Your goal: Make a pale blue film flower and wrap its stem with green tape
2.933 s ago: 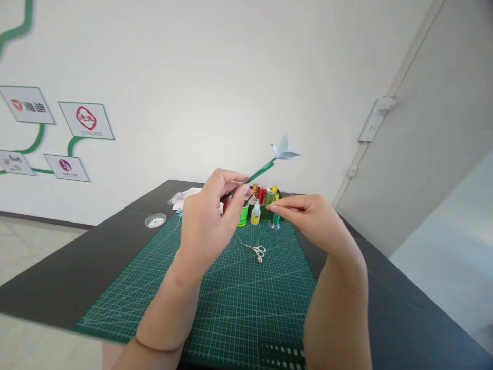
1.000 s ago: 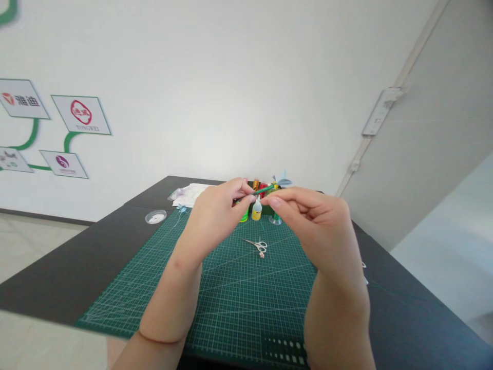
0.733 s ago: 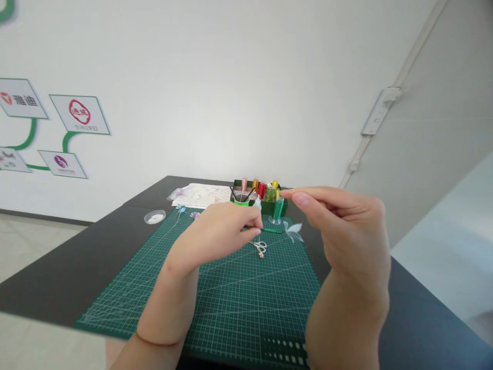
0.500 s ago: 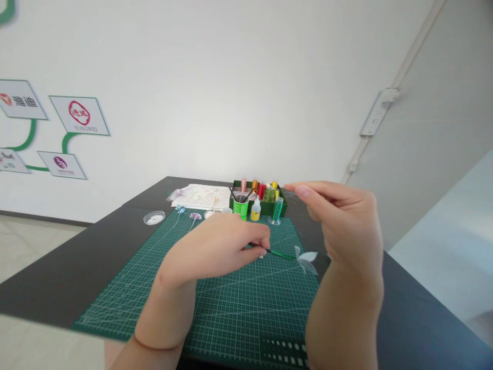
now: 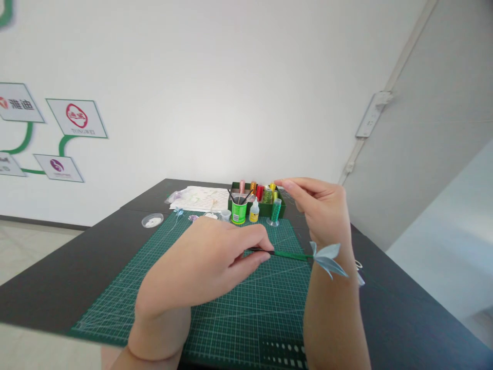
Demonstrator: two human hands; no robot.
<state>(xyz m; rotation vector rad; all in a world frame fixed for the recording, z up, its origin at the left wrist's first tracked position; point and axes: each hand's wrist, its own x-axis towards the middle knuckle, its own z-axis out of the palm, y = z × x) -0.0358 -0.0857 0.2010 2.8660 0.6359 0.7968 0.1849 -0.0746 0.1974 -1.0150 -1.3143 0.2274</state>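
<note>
Big black table [image 5: 57, 277] with a green cutting mat [image 5: 215, 313] covering most of the middle; the mat's near edge runs out of frame at the bottom. On the wall behind there are a few signs [image 5: 76, 117]. One has a red round logo that reads something like "TONGWEI", another shows Chinese characters but is cut off at the left edge, and the small purple one is too tiny to read.

At the far edge of the mat sits a green box of thread spools [image 5: 265, 198], with a green cup [image 5: 239, 211] and a little yellow glue bottle [image 5: 253, 212] just in front of it. Labels on those are way too small to make out. Some white paper [image 5: 200, 198] lies at the far edge of the table, and a clear round dish [image 5: 152, 221] near the mat's far left corner.

The left hand [image 5: 208, 262] is pinched shut on a green-wrapped stem [image 5: 288, 254], held low over the middle of the mat. The stem points right and ends in a pale blue petal piece [image 5: 327, 257] that overlaps the right wrist. The right hand [image 5: 319, 210] is raised near the box, thumb and forefinger pressed together. If there's a thread between them I honestly can't see it.
</note>
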